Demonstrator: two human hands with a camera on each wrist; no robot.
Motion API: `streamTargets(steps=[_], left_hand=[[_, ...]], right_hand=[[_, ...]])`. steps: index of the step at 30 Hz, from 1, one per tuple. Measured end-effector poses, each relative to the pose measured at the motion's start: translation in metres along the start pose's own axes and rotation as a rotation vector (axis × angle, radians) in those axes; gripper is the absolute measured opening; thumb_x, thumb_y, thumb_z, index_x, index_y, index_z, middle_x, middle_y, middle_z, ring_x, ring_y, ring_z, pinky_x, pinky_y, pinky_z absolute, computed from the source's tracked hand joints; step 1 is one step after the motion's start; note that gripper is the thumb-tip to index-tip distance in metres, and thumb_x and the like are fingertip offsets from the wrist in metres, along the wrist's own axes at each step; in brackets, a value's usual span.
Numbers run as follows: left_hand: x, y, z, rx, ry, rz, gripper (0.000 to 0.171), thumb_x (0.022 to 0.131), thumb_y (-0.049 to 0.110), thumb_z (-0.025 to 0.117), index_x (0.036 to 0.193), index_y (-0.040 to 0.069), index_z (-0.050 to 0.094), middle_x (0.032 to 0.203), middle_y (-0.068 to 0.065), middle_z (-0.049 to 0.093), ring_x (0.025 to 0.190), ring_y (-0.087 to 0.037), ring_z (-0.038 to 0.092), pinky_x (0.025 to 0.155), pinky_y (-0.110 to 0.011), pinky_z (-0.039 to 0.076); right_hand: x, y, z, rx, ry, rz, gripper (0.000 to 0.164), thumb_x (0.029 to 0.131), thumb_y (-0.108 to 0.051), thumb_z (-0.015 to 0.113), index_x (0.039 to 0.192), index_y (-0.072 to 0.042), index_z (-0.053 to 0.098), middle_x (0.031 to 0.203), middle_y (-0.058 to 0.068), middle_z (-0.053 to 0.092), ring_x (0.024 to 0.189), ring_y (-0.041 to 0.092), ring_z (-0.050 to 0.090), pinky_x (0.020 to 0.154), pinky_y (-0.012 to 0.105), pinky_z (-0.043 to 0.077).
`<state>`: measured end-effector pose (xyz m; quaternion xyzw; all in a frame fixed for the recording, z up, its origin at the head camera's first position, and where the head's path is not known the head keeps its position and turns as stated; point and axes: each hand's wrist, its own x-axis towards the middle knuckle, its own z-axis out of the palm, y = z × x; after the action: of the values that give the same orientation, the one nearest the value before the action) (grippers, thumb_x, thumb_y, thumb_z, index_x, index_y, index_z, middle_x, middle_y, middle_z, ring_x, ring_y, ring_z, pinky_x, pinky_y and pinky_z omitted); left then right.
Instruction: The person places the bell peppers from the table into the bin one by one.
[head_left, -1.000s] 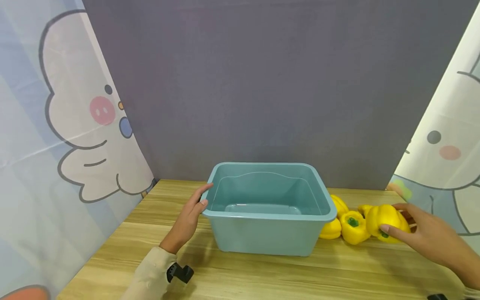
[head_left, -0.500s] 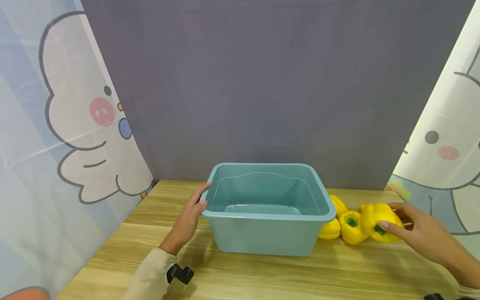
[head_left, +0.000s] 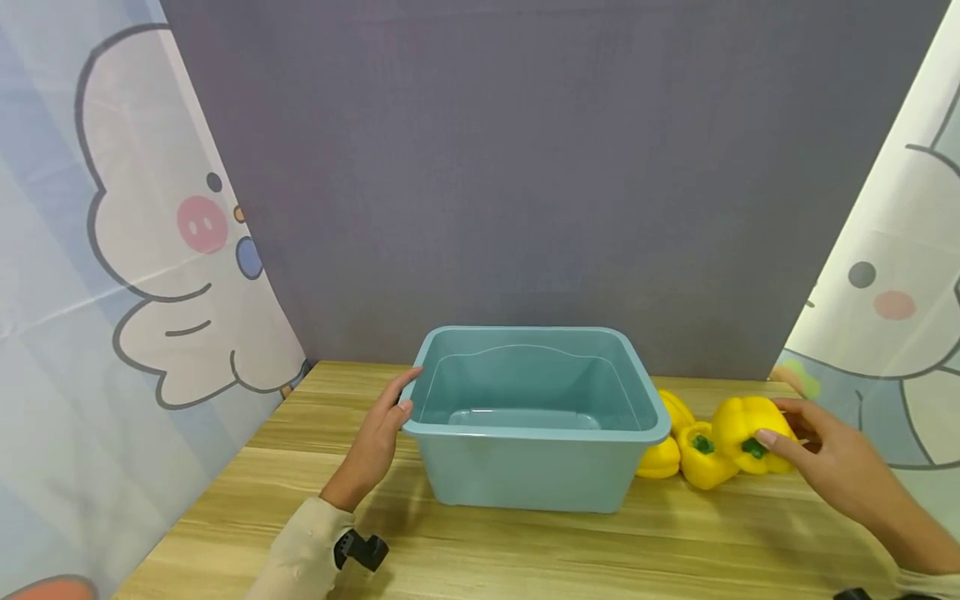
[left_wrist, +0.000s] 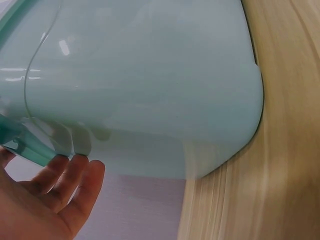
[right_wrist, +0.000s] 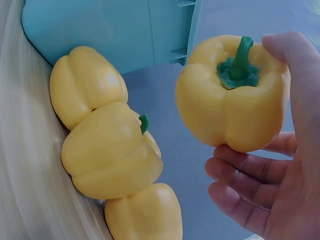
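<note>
My right hand grips a yellow bell pepper with a green stem, thumb near the stem. The right wrist view shows this pepper raised off the table, fingers under and behind it. Beside the bin's right wall lie more yellow bell peppers: one with its stem up, another pepper against the wall, and a pepper behind. At the left rim of the light teal plastic bin, my left hand holds on, its fingers against the outer wall in the left wrist view. No object shows inside the bin.
The wood-grain table carries the bin and peppers. A grey panel stands behind the table. Cartoon-printed curtains hang at the left and right.
My right hand has lifted the pepper slightly and moved it left, towards the bin. The left hand and the bin stay where they were.
</note>
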<state>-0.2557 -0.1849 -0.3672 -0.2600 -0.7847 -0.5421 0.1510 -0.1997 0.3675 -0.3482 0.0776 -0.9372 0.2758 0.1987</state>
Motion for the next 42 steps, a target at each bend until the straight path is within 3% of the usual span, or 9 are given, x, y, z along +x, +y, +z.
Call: streamTargets(steps=[11, 24, 28, 32, 35, 42], left_hand=[[0.0, 0.0, -0.002, 0.001, 0.001, -0.017, 0.048, 0.109, 0.027, 0.033, 0.155, 0.014, 0.036, 0.16, -0.01, 0.028, 0.145, -0.032, 0.025, 0.11, -0.064, 0.024], [-0.002, -0.002, -0.006, 0.019, 0.008, -0.021, 0.049, 0.109, 0.028, 0.032, 0.155, 0.014, 0.035, 0.16, -0.01, 0.028, 0.145, -0.034, 0.025, 0.109, -0.065, 0.024], [-0.003, -0.002, -0.006, 0.022, 0.018, -0.028, 0.049, 0.109, 0.029, 0.032, 0.155, 0.014, 0.036, 0.16, -0.009, 0.029, 0.145, -0.033, 0.025, 0.109, -0.065, 0.023], [-0.003, -0.003, -0.002, 0.039, 0.025, -0.034, 0.049, 0.108, 0.03, 0.032, 0.155, 0.017, 0.037, 0.16, -0.008, 0.03, 0.144, -0.034, 0.027, 0.108, -0.066, 0.025], [-0.001, -0.003, 0.003, 0.041, 0.02, -0.03, 0.05, 0.108, 0.033, 0.032, 0.156, 0.02, 0.036, 0.16, -0.006, 0.03, 0.145, -0.032, 0.026, 0.109, -0.064, 0.025], [-0.001, -0.002, 0.005, 0.04, 0.038, -0.028, 0.05, 0.108, 0.035, 0.031, 0.155, 0.02, 0.036, 0.16, -0.005, 0.029, 0.147, -0.03, 0.023, 0.11, -0.066, 0.021]], right_hand=[[0.004, 0.005, 0.006, 0.103, -0.023, 0.018, 0.051, 0.102, -0.024, 0.059, 0.134, 0.013, 0.046, 0.12, 0.035, 0.058, 0.086, -0.019, 0.043, 0.064, 0.008, 0.043], [0.009, -0.015, 0.014, 0.157, -0.03, 0.047, 0.052, 0.103, -0.026, 0.058, 0.135, 0.013, 0.045, 0.119, 0.031, 0.058, 0.086, -0.018, 0.044, 0.064, 0.013, 0.045], [0.009, -0.019, 0.016, 0.174, -0.025, 0.059, 0.05, 0.103, -0.028, 0.056, 0.135, 0.01, 0.047, 0.114, 0.02, 0.061, 0.083, -0.011, 0.049, 0.063, 0.017, 0.047], [0.007, -0.016, 0.013, 0.212, -0.026, 0.072, 0.047, 0.105, -0.028, 0.053, 0.135, 0.008, 0.048, 0.104, -0.012, 0.06, 0.08, -0.002, 0.054, 0.062, 0.023, 0.05], [0.007, -0.012, 0.007, 0.23, -0.009, 0.067, 0.045, 0.105, -0.026, 0.052, 0.134, 0.007, 0.048, 0.097, -0.028, 0.056, 0.079, -0.002, 0.056, 0.062, 0.023, 0.051], [0.014, -0.012, 0.002, 0.2, 0.004, 0.052, 0.046, 0.105, -0.028, 0.052, 0.134, 0.007, 0.05, 0.095, -0.027, 0.055, 0.077, -0.002, 0.056, 0.061, 0.022, 0.05]])
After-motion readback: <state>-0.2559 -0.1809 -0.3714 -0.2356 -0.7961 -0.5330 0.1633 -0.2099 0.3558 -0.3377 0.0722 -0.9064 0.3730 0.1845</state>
